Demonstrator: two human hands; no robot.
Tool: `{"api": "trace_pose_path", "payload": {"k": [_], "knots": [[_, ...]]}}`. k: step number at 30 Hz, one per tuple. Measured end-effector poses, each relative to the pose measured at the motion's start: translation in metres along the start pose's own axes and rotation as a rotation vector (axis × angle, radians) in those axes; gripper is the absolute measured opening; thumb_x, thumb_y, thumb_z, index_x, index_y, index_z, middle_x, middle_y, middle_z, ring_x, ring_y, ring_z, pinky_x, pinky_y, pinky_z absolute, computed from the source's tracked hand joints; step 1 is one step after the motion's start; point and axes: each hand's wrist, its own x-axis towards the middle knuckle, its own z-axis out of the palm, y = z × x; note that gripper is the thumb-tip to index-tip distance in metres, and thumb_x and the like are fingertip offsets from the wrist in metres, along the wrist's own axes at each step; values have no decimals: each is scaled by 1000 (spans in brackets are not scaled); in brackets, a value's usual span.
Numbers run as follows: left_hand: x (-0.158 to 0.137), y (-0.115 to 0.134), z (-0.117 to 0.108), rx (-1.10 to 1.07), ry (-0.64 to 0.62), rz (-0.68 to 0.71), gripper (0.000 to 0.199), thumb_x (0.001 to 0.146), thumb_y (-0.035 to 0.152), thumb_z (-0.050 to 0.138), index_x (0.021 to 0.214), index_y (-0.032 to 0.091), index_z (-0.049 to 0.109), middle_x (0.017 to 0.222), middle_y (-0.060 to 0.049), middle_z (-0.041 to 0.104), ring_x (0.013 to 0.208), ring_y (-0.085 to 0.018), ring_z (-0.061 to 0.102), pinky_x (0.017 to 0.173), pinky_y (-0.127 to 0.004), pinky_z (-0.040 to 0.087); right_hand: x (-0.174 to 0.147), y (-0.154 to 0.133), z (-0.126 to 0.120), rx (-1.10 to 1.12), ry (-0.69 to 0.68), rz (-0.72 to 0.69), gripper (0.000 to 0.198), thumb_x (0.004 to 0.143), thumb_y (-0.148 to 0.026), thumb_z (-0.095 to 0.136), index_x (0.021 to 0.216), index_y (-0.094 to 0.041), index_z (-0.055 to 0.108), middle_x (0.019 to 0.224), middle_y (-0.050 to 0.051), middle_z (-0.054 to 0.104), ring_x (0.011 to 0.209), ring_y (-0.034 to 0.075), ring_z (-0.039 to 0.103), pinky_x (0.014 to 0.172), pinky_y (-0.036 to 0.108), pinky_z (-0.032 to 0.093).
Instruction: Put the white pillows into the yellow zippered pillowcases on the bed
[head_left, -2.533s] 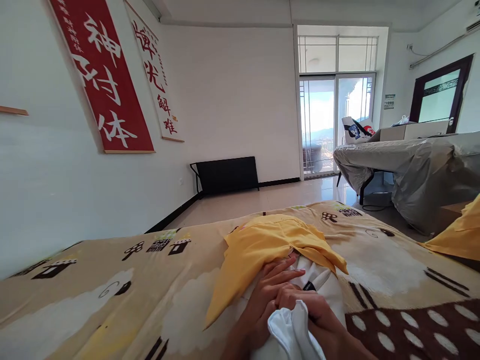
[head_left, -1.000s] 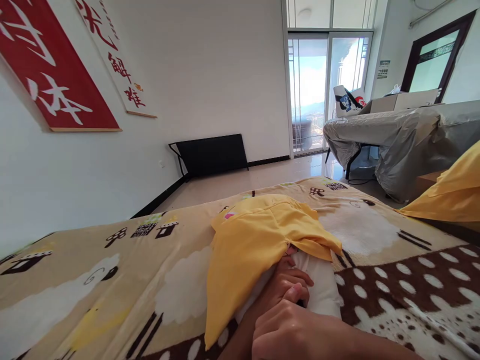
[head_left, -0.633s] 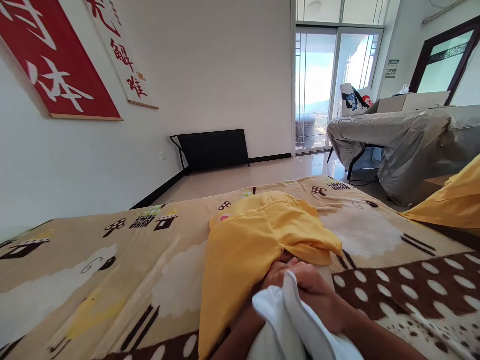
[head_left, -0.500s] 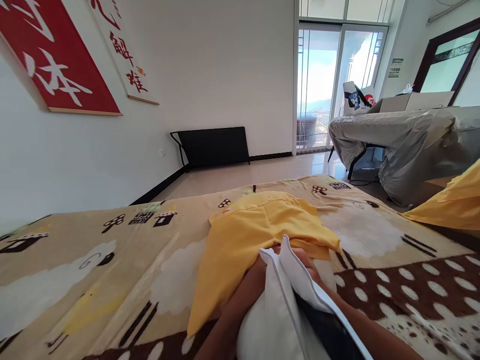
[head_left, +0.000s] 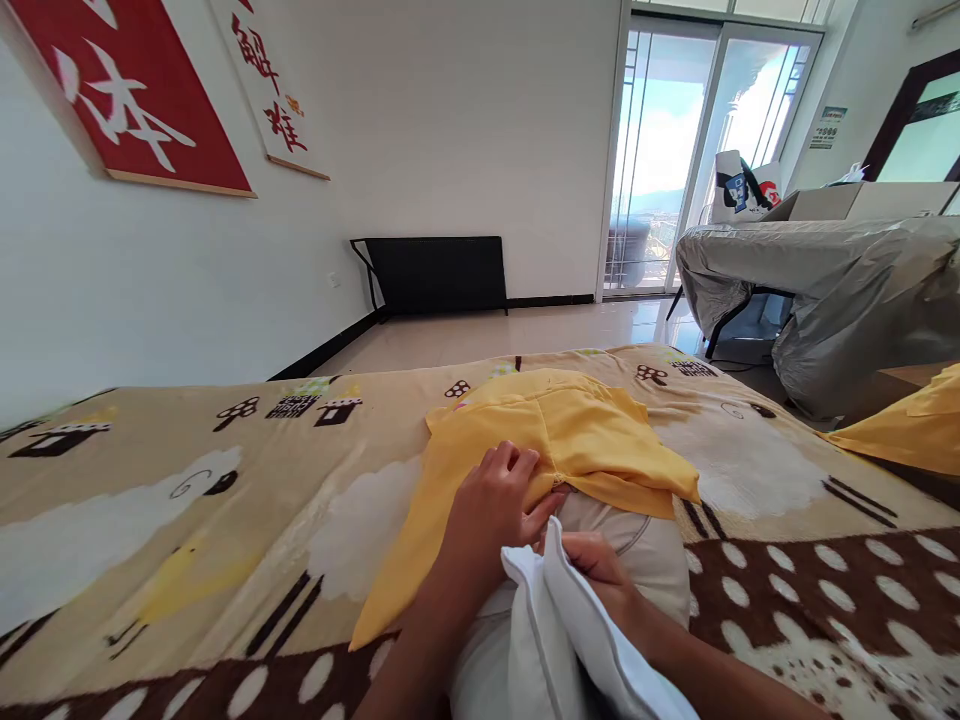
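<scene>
A yellow cloth (head_left: 487, 450) lies partly bunched on the patterned blanket, one corner trailing toward me. My left hand (head_left: 491, 505) rests on its near edge, fingers curled into the fabric and thumb stretched toward the middle. Just to the right and nearer to me is my right hand (head_left: 596, 570), its fingers bent. White upright flaps with stitched edges (head_left: 562, 590) hide its fingertips, so what it grips cannot be made out. Pale grey fabric with a curved seam (head_left: 645, 550) shows below the yellow cloth, beside the right hand.
The beige and brown blanket (head_left: 300, 480) spreads around my hands. More yellow cloth (head_left: 911, 425) lies at the right edge. Beyond are a plastic-covered table (head_left: 795, 250) with boxes, a black folded panel (head_left: 442, 275) against the wall, and a glass sliding door (head_left: 667, 160).
My left hand has come up and left from behind the white flaps onto the yellow cloth. My right hand has drawn back toward me, and more pale grey fabric shows. The view has shifted slightly.
</scene>
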Motion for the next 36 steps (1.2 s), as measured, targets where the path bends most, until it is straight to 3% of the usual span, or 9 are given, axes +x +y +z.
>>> {"api": "trace_pose_path", "payload": {"k": [3, 5, 10, 14, 20, 25, 28, 32, 36], "knots": [[5, -4, 11, 60, -2, -46, 13, 82, 29, 56, 92, 21, 59, 91, -3, 58, 87, -21, 56, 68, -30, 44, -2, -9, 2, 20, -70, 42, 40, 82, -48, 47, 57, -19, 36, 62, -1, 31, 60, 11, 27, 55, 24, 28], [3, -4, 10, 58, 18, -51, 8, 82, 20, 55, 88, 21, 59, 87, -2, 58, 84, -18, 56, 66, -28, 42, 0, -10, -1, 45, -34, 53, 39, 80, -47, 49, 57, -19, 34, 61, -2, 29, 60, 11, 25, 53, 24, 25], [0, -2, 5, 234, 131, -51, 15, 81, 13, 47, 82, 21, 59, 83, -3, 59, 81, -21, 54, 69, -33, 40, 10, 4, -12, 99, 57, 26, 34, 74, -47, 54, 59, -19, 43, 60, -2, 33, 59, 12, 26, 52, 24, 26], [7, -8, 13, 281, 36, -60, 14, 80, 15, 49, 89, 20, 59, 89, -6, 61, 86, -25, 55, 71, -36, 40, 13, 13, -10, 69, 49, -17, 37, 75, -49, 54, 59, -19, 41, 60, -2, 32, 58, 11, 25, 51, 24, 25], [3, -5, 6, 196, -83, -125, 14, 79, 17, 49, 88, 21, 59, 83, -4, 65, 77, -23, 60, 61, -32, 36, 1, -13, -4, -256, 82, -84, 39, 89, -45, 42, 60, -19, 36, 60, -2, 37, 60, 12, 33, 56, 24, 30], [-3, -3, 0, 218, 4, -185, 21, 77, 7, 42, 81, 20, 59, 74, -5, 65, 71, -22, 60, 59, -30, 32, -6, -37, -7, -494, 130, -198, 39, 91, -41, 40, 58, -21, 41, 58, 0, 46, 61, 14, 43, 59, 25, 34], [0, -6, 0, 122, 23, -238, 18, 80, 12, 43, 81, 19, 59, 78, -6, 66, 72, -21, 61, 58, -29, 32, -1, -24, -10, -573, 157, -221, 37, 92, -38, 37, 60, -20, 41, 58, 0, 48, 58, 13, 42, 56, 25, 33], [4, -8, -2, -51, -43, -279, 15, 84, 26, 47, 77, 18, 58, 71, -5, 66, 66, -19, 61, 57, -26, 34, 11, 0, -18, -668, 231, -293, 35, 88, -35, 38, 57, -20, 37, 54, -1, 44, 54, 12, 39, 52, 25, 30], [2, -5, 0, 51, -104, -96, 16, 86, 20, 43, 83, 16, 58, 71, -6, 66, 63, -20, 61, 53, -28, 32, 17, 8, -30, -725, 237, -267, 29, 84, -32, 41, 58, -19, 41, 54, -1, 45, 52, 12, 39, 50, 24, 30]]}}
